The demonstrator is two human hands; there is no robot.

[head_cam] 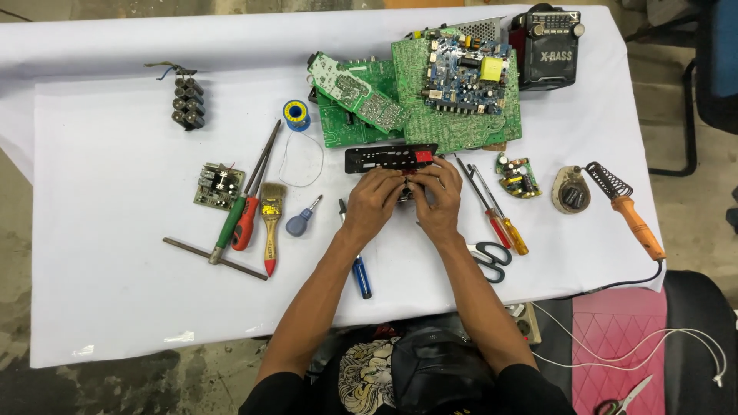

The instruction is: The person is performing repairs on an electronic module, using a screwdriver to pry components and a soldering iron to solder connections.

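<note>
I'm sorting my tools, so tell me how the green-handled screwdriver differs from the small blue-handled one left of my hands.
The green-handled screwdriver is long and slim, with a long dark shaft pointing up toward the solder spool. The small blue-handled screwdriver is stubby, with a bulbous handle and a short shaft. The green one lies against a red-handled screwdriver; the blue one lies alone. Both lie flat on the white table cover, tips angled up-right.
</note>
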